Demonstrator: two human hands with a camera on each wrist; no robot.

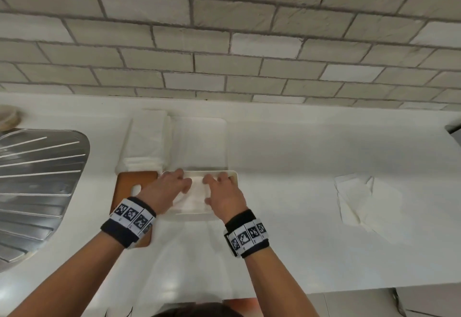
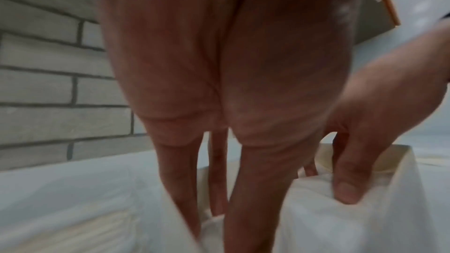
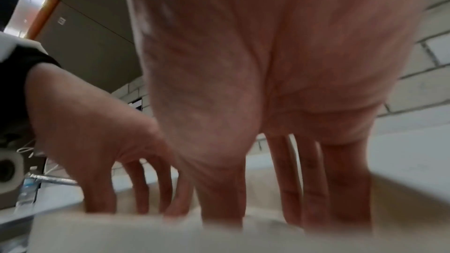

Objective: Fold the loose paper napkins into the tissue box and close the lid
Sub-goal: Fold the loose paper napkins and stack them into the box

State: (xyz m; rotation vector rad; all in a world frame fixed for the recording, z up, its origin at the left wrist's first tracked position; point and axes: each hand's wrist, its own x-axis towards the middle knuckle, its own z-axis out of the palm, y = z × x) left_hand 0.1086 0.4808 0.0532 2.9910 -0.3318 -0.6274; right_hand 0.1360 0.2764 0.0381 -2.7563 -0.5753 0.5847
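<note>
Even, bright light was cast over the white counter (image 1: 311,142), where soft glare was seen. The brick wall (image 1: 224,29) above it was bowed by lens distortion. Both wrist views were dim and blurred.

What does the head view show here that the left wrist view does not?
Only the head view shows the wooden lid left of the tissue box, the loose napkin on the counter to the right, the napkin stacks behind and the draining board. Only the left wrist view shows the left hand's fingers running down into the napkin. Both show the left hand and right hand pressing the napkin inside the open box.
</note>
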